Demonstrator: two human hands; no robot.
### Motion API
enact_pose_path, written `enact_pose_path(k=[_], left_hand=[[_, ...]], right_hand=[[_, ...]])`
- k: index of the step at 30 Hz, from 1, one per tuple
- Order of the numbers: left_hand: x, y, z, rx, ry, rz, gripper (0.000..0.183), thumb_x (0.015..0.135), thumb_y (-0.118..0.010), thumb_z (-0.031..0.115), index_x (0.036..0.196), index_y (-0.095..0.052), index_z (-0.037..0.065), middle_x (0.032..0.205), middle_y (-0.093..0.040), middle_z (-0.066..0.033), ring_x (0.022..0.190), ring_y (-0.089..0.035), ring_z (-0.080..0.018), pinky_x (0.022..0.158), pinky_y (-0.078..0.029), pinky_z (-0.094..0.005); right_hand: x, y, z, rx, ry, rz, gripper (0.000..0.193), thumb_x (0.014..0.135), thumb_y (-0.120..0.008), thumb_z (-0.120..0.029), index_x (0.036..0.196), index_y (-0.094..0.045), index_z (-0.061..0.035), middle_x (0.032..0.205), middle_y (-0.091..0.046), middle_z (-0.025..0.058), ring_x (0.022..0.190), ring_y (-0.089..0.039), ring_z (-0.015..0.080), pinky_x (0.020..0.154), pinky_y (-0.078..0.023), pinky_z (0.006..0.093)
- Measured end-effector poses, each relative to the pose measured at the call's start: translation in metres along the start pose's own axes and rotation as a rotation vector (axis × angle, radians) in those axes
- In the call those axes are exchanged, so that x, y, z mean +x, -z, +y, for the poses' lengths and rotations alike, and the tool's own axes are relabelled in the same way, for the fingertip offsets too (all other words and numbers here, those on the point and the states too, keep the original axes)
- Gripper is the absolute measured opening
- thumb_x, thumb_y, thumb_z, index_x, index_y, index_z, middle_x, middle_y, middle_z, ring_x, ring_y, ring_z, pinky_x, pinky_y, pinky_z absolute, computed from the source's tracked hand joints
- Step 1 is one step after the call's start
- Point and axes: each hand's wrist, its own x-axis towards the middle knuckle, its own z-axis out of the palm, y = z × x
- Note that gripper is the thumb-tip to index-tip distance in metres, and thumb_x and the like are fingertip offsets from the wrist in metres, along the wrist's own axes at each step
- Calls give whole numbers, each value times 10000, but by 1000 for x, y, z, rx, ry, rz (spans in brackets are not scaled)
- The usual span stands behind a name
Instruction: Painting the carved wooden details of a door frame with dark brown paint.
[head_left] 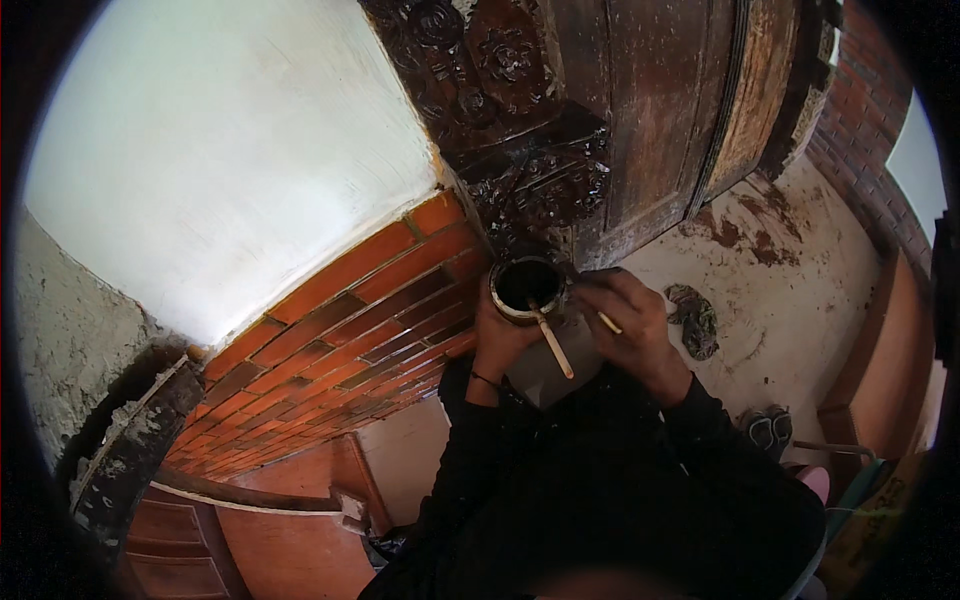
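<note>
My left hand (500,342) is wrapped round a round open can (513,313) with dark contents, held in front of the carved door frame. A pale wooden stick or brush handle (555,348) leans out over the can's near rim; its lower end is hidden inside. At the can's right side, my right hand (632,325) is closed round a thin brush with a light wooden handle (609,322). Its dark tip is near the rim, and I cannot tell whether it touches. The carved dark wood post (545,185) just beyond has a wet shine.
A weathered wooden door (655,110) stands beyond my hands. Orange brick facing (370,320) and a white wall (230,150) are on the left. A crumpled dark cloth (692,322) lies on the stained floor (770,290), with dark shoes (768,430) and a brown panel (880,360) at right.
</note>
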Motion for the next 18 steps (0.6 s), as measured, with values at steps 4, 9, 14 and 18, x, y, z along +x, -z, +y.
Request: enact_pose_path(k=[4,9,14,18], left_hand=[[2,0,-6,-64,-6,-27,1003,621,-1014,84,1469,-480,55,1407,-659,-117,1303,-645,-242,1109,-537,-398],[1,-2,-4,-50,-18,-33,984,626,-1016,97,1456,-488,58,1398,-660,-111,1289,-646,-234,1109,-533,-388],[2,-4,2,-149,16,-10,956,645,-1016,104,1445,-494,65,1394,-661,-94,1273,-642,-213,1106,-533,-383],[2,-6,10,-76,-32,-39,960,658,-1013,93,1461,-487,66,1397,-659,-90,1272,-644,-214,1103,-535,-383]], right_hand=[[5,5,-9,79,73,-77,374,758,-791,33,1110,-778,-93,1154,-727,123,927,-751,326,740,-632,413],[4,-3,-1,5,-12,-3,399,754,-784,12,1139,-774,-93,1164,-719,124,935,-748,332,755,-630,420],[7,-6,-16,41,97,-39,430,732,-799,-6,1151,-768,-93,1149,-704,121,963,-736,336,790,-630,420],[-5,-9,-7,52,45,-70,482,734,-795,-4,1208,-753,-82,1157,-697,137,970,-728,342,802,-630,421]])
